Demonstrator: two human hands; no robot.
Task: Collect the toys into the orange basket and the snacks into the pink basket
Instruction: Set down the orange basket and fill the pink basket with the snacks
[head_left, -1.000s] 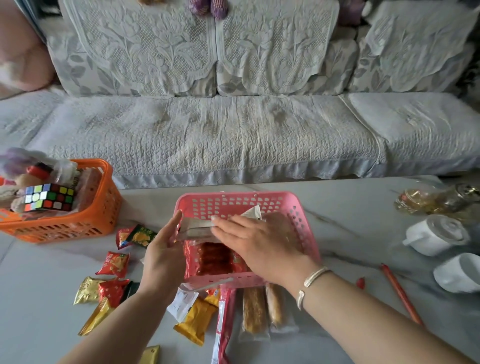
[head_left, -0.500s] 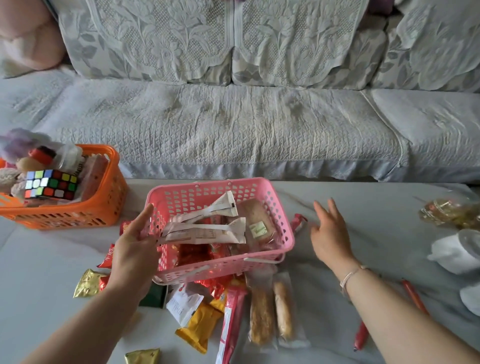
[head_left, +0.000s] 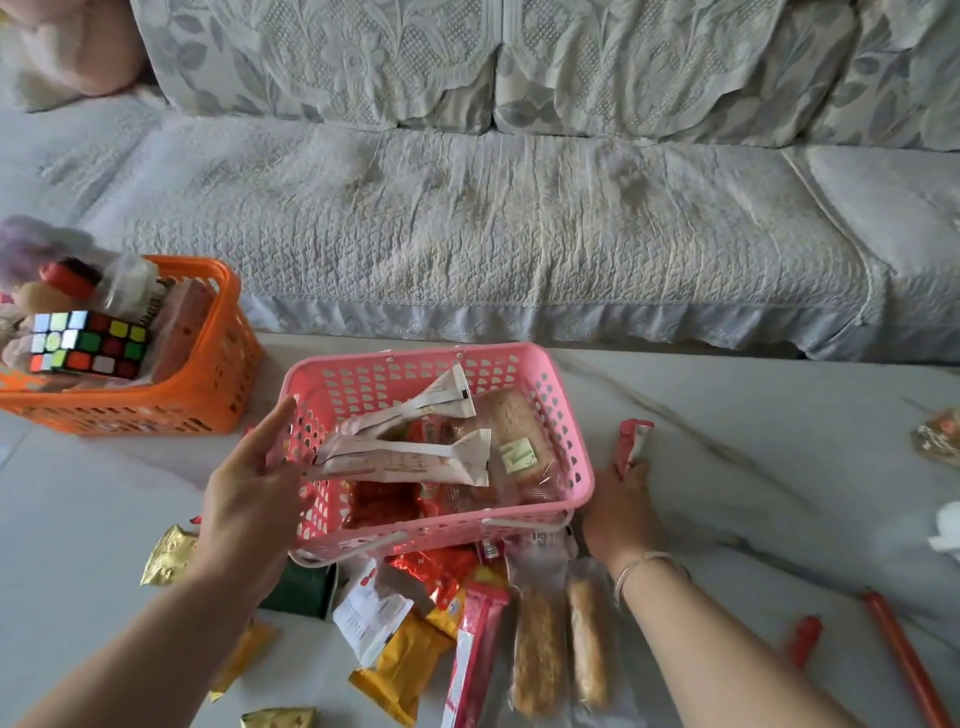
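Right hand (head_left: 621, 506) dropped beside pink basket (head_left: 576, 441), pinching red packet (head_left: 631, 441); left hand (head_left: 249, 488) grips rim.

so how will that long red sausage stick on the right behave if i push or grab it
The sausage stick looks long, thin and round, lying flat on the smooth table, so a sideways push would likely roll it. Its glossy casing may be a bit slippery. Lifted by one end, it would probably bend slightly rather than flop.

Head view looks forward and down, close over the table (head_left: 727, 467), facing the sofa (head_left: 467, 234).
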